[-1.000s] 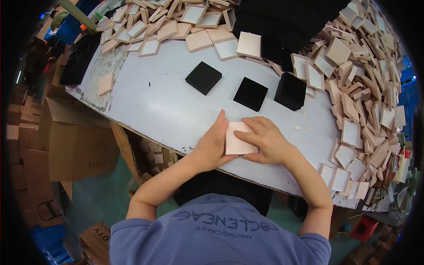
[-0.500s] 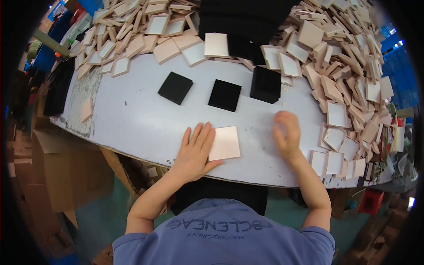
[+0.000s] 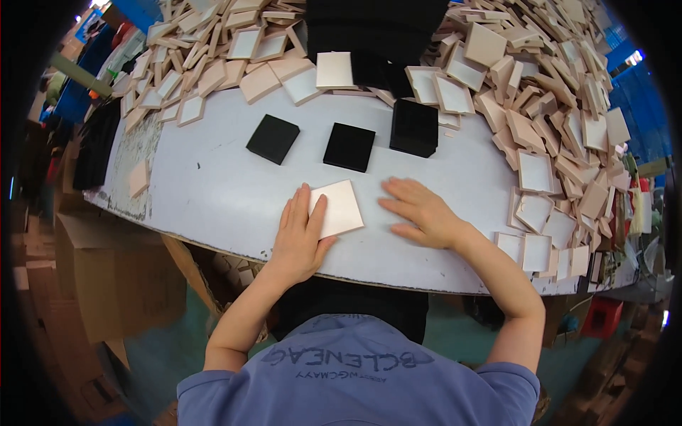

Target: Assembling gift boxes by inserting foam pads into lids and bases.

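Note:
My left hand (image 3: 297, 240) lies over the left side of a pale pinkish square box piece (image 3: 341, 207) near the table's front edge. Its fingers are stretched out on top, and the thumb is by the near edge. To the right of that piece, and apart from it, my right hand (image 3: 425, 214) is open with fingers spread, pointing left, nothing in it. Beyond my hands sit a black square block (image 3: 273, 139) at the left, another black block (image 3: 349, 147) in the middle and a taller black stack (image 3: 414, 128) at the right.
Loose pale box pieces are heaped at the back left (image 3: 213, 53) and along the right side (image 3: 547, 121) of the white table (image 3: 213, 184). Dark material (image 3: 376, 32) stands between the heaps. A cardboard carton (image 3: 124, 277) is below the table at left.
My right hand has swung left toward the pale square and its fingers have spread. The square has turned slightly and shifted left and away under my left hand.

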### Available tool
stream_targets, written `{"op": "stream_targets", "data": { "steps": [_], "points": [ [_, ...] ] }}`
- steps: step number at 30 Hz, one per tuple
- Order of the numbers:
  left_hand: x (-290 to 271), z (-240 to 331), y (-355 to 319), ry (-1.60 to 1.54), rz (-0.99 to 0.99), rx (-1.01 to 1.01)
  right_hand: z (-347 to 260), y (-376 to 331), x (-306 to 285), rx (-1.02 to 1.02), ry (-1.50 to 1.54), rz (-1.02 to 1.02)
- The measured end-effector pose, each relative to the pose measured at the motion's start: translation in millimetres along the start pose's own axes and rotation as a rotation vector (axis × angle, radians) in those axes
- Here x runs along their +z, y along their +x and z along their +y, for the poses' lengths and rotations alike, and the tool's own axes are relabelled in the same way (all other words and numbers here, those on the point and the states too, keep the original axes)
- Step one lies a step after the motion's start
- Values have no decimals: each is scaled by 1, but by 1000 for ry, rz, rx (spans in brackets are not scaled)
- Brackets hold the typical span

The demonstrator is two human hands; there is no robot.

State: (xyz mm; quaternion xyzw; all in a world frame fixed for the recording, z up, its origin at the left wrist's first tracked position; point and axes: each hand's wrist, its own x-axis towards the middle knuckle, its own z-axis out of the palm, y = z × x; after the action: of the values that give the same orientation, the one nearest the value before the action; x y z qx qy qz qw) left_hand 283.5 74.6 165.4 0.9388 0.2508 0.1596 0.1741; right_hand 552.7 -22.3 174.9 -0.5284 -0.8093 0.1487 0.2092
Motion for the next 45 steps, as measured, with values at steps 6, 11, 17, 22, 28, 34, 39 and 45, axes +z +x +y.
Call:
{"op": "stream_targets", "data": {
  "steps": [6, 11, 17, 22, 28, 34, 39, 45],
  "points": [
    [-14, -20, -2, -81, 125, -33, -50, -91, -41, -68, 100, -406],
    [-61, -87, 94, -234, 233, -80, -47, -46, -59, 9, -146, -185],
    [-68, -194, 198, 249, -89, -193, -7, 96, 4, -43, -201, 447],
    [-49, -191, 196, 470, -91, -346, 2, 117, 15, 111, -250, 277],
    [-67, -192, 199, 440, -115, -346, -2, 122, 18, 180, -237, 220],
    [-102, -176, 171, 82, 75, -283, 1, 118, 15, 214, 25, 521],
    [-77, -121, 94, -265, 524, 303, -12, 95, -20, 204, -211, 702],
    [6, -23, 17, -559, 251, 339, -54, 50, -17, -177, -404, 682]
  ]
}}
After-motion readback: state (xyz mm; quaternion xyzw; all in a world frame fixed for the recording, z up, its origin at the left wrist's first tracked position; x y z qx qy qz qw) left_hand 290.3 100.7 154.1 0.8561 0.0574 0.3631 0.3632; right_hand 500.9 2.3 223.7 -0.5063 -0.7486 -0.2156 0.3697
